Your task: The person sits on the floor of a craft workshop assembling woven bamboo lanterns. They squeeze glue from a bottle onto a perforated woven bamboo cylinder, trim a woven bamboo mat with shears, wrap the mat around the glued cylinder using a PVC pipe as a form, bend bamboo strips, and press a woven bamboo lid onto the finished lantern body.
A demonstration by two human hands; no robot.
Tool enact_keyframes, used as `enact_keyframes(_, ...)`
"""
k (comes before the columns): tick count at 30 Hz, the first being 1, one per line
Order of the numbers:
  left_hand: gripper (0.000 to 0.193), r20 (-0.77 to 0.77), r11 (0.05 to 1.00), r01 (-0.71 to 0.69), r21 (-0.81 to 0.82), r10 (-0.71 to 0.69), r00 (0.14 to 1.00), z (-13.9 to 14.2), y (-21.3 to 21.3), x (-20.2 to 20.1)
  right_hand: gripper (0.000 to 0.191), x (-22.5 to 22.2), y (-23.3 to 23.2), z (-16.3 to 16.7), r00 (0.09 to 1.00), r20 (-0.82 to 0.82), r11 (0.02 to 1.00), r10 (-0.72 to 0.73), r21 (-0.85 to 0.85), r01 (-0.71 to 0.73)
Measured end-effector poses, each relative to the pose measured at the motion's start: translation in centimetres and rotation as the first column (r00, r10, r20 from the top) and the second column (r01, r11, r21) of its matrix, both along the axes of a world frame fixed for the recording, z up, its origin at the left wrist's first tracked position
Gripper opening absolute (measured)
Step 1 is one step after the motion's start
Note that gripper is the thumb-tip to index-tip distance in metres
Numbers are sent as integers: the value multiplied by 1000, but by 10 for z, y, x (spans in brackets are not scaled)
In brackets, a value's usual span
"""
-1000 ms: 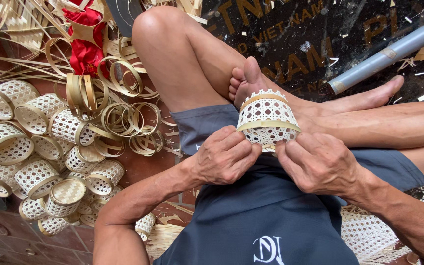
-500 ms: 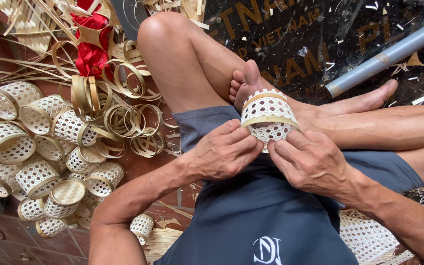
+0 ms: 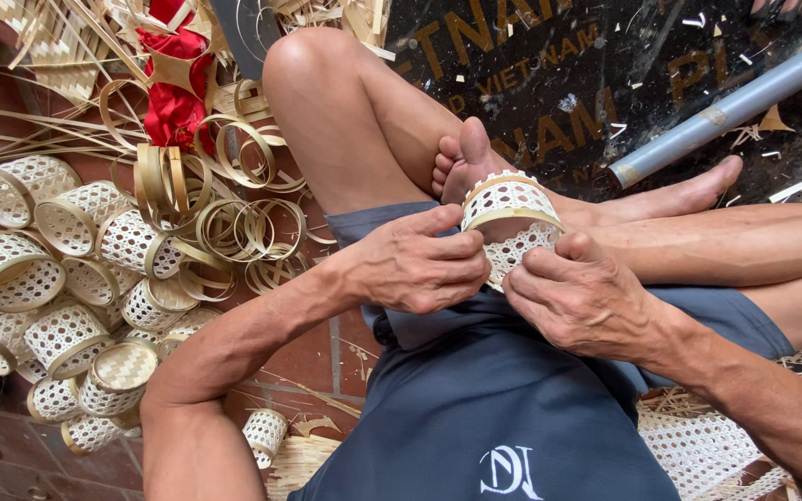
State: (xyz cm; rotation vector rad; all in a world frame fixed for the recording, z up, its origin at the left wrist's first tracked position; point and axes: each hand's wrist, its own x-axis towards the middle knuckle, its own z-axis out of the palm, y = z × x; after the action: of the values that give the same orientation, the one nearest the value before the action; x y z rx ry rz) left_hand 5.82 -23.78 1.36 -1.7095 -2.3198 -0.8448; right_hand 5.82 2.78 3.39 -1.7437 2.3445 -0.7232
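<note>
A person sits cross-legged on the floor and holds a small woven basket (image 3: pixel 510 223) over the lap, just in front of a bare foot (image 3: pixel 461 162). The basket is white open weave with a tan band around it. The left hand (image 3: pixel 424 260) is closed on its left side, thumb on top by the band. The right hand (image 3: pixel 582 297) pinches the lower right edge of the weave with thumb and fingers pressed together.

To the left, on the red tile floor (image 3: pixel 313 357), lies a heap of little finished baskets (image 3: pixel 44 269) in the same white weave. Next to them is a pile of loose bamboo rings (image 3: pixel 234 218), and behind those a bunch of red cloth (image 3: pixel 174 79).

Under the legs lies a flat black sheet (image 3: pixel 596 65) with big gold letters. A long grey pipe (image 3: pixel 726 107) rests across it at a slant. A patch of flat white weave (image 3: pixel 707 445) lies by the right elbow.
</note>
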Motion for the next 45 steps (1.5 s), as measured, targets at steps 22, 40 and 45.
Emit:
enact_keyframes(22, 20, 34, 990, 58, -125, -54, 998, 21, 0, -12, 25, -4, -2, -5, 1000, -7, 999, -25, -46, 24)
enact_keyframes(40, 30, 122, 898, -435, -71, 440, 890, 26, 61, 30, 29, -4, 12, -14, 632, 328, 669, -702, 0, 743)
enact_keyframes(45, 49, 404, 617, -786, 42, 709, 578, 17, 49, 16, 12, -24, 6, -30, 738, 180, 746, -650, -30, 665)
